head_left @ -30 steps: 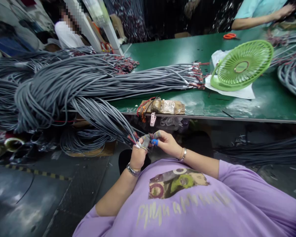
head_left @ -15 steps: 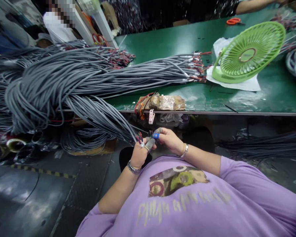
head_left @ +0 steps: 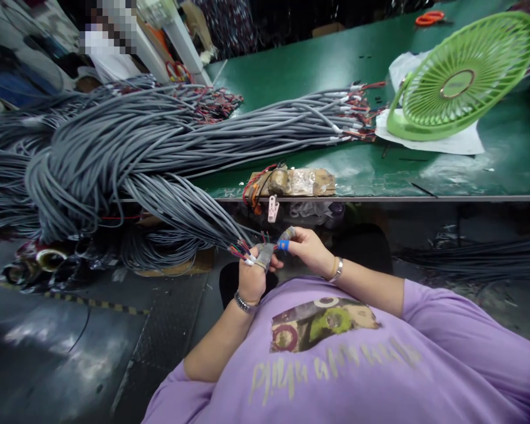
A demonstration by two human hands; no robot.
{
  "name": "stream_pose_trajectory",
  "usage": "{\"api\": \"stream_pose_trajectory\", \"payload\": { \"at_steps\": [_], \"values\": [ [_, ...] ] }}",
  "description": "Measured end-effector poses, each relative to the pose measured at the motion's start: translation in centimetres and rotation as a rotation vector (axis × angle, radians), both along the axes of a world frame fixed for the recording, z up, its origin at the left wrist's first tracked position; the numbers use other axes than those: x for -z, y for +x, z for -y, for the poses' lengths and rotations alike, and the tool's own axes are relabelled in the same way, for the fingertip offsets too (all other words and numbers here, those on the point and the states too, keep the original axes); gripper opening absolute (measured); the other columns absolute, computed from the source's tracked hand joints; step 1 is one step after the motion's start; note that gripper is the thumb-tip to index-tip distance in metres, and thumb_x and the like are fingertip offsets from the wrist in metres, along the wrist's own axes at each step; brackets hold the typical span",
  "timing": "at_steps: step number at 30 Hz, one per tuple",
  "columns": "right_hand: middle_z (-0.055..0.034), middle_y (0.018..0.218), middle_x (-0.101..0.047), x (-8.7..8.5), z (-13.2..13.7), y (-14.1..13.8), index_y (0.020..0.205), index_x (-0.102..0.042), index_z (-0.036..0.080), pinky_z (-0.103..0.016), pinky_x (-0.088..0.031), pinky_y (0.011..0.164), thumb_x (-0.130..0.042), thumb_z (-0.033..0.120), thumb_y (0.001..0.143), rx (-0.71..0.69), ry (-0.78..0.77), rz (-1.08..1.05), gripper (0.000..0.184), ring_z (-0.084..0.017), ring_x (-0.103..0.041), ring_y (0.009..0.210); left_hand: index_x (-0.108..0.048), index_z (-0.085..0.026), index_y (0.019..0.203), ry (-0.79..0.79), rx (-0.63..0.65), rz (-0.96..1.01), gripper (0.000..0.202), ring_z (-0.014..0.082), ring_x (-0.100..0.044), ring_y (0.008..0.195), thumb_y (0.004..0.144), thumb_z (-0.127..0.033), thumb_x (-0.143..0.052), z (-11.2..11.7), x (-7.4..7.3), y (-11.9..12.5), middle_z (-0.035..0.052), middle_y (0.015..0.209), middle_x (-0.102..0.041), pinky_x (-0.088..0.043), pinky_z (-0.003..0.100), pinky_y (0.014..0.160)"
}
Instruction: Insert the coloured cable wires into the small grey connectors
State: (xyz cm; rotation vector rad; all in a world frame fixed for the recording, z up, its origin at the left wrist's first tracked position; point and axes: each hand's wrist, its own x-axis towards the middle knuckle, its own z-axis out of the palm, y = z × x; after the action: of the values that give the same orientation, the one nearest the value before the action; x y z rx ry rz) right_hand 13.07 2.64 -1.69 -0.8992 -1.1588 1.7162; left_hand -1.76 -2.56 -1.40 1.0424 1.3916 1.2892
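A thick bundle of grey cables (head_left: 115, 153) hangs off the green table's left end and sweeps down toward my lap. My left hand (head_left: 251, 274), a watch on its wrist, is closed around the cable ends (head_left: 241, 248), where short red and coloured wires stick out. My right hand (head_left: 307, 250), with taped fingertips and a bracelet, pinches the small wires right next to the left thumb. Both hands are below the table edge, in front of my purple shirt.
On the green table (head_left: 446, 176) lie a second grey cable bundle (head_left: 291, 121), a taped block with red wires (head_left: 291, 181) at the edge, a green fan (head_left: 463, 76) on white paper, and orange scissors (head_left: 429, 17). Another person sits at the far left. More cables (head_left: 477, 256) run under the table.
The camera has tipped and shifted slightly, so the table and fan sit higher and further right. My hands keep the same grip on the cable ends, with small finger movements.
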Motion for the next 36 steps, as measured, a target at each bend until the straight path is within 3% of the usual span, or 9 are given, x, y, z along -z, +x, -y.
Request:
{"api": "stream_pose_trajectory", "payload": {
  "at_steps": [4, 7, 13, 22, 36],
  "values": [
    [0.0002, 0.070, -0.062, -0.8, -0.2, 0.0, 0.076, -0.062, 0.016, -0.023, -0.041, 0.056, -0.075, 0.038, 0.069, -0.056, 0.017, 0.027, 0.027, -0.011, -0.051, 0.063, -0.061, -0.016, 0.066, -0.059, -0.050, 0.050, 0.036, 0.0068, -0.052, 0.038, 0.077, -0.049, -0.069, 0.1, -0.4, 0.4, -0.0024, 0.052, -0.059, -0.034, 0.018, 0.038],
    [0.0001, 0.073, -0.063, -1.3, -0.3, -0.5, 0.081, -0.061, 0.016, -0.024, -0.043, 0.059, -0.077, 0.039, 0.067, -0.085, 0.006, 0.023, 0.031, -0.011, -0.053, 0.065, -0.060, -0.016, 0.065, -0.068, -0.018, 0.035, 0.036, 0.0070, -0.053, 0.038, 0.077, -0.048, -0.069, 0.2, -0.3, 0.4, -0.0021, 0.052, -0.060, -0.036, 0.017, 0.038],
    [0.0038, 0.059, -0.057, -1.7, -0.3, -1.2, 0.071, -0.057, 0.015, -0.024, -0.041, 0.056, -0.079, 0.040, 0.064, -0.119, -0.081, -0.051, 0.034, -0.009, -0.050, 0.055, -0.060, -0.016, 0.063, -0.042, 0.039, -0.059, 0.032, 0.0081, -0.055, 0.040, 0.082, -0.041, -0.064, 0.5, 0.4, 0.2, -0.0012, 0.053, -0.061, -0.036, 0.018, 0.040],
    [0.0027, 0.063, -0.057, -1.1, 0.0, -1.3, 0.072, -0.061, 0.014, -0.022, -0.035, 0.052, -0.075, 0.036, 0.066, -0.002, -0.086, -0.014, 0.027, -0.008, -0.046, 0.055, -0.061, -0.016, 0.064, -0.046, -0.012, -0.077, 0.035, 0.0088, -0.056, 0.041, 0.084, -0.044, -0.061, 0.5, -0.1, 0.7, -0.0004, 0.053, -0.061, -0.036, 0.019, 0.040],
    [0.0035, 0.063, -0.057, -0.9, -0.2, -1.2, 0.073, -0.060, 0.014, -0.021, -0.032, 0.048, -0.079, 0.042, 0.061, -0.049, -0.106, -0.011, 0.035, -0.007, -0.043, 0.053, -0.060, -0.015, 0.064, -0.034, -0.093, 0.010, 0.033, 0.0073, -0.053, 0.039, 0.080, -0.044, -0.065, 0.3, -0.2, 0.6, -0.0010, 0.052, -0.060, -0.034, 0.018, 0.039]
  ]
}}
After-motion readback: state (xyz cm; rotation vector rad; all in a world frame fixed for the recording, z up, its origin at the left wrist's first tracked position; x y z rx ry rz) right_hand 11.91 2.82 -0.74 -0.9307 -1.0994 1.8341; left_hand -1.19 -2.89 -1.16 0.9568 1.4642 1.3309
